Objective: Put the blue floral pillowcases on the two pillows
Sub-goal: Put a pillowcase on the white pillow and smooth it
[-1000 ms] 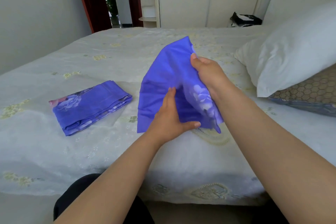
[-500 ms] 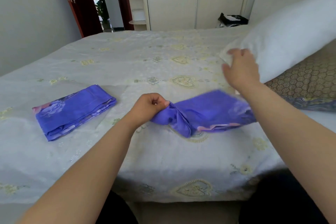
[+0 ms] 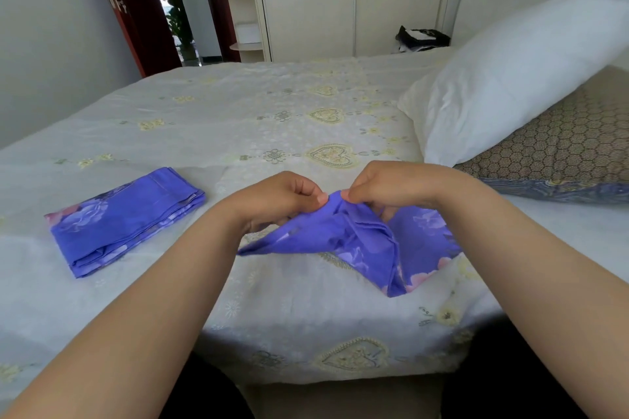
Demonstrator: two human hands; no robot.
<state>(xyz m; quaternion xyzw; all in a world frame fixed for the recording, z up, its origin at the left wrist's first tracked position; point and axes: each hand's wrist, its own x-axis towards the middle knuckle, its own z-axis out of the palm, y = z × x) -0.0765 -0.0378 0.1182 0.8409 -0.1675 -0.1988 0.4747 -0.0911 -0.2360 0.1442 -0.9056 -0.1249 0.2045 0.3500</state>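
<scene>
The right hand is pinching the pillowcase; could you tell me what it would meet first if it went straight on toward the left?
Most likely the left hand, pinching the same pillowcase right beside the right hand.

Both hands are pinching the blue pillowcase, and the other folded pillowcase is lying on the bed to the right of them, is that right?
Not quite. In the head view the left hand and right hand do pinch the blue pillowcase, but the folded pillowcase lies on the bed to their left, not right.

pillowcases (image 3: 367,241): blue floral | pillow (image 3: 510,78): white | lower pillow (image 3: 561,146): tan, seemingly honeycomb-patterned
</scene>
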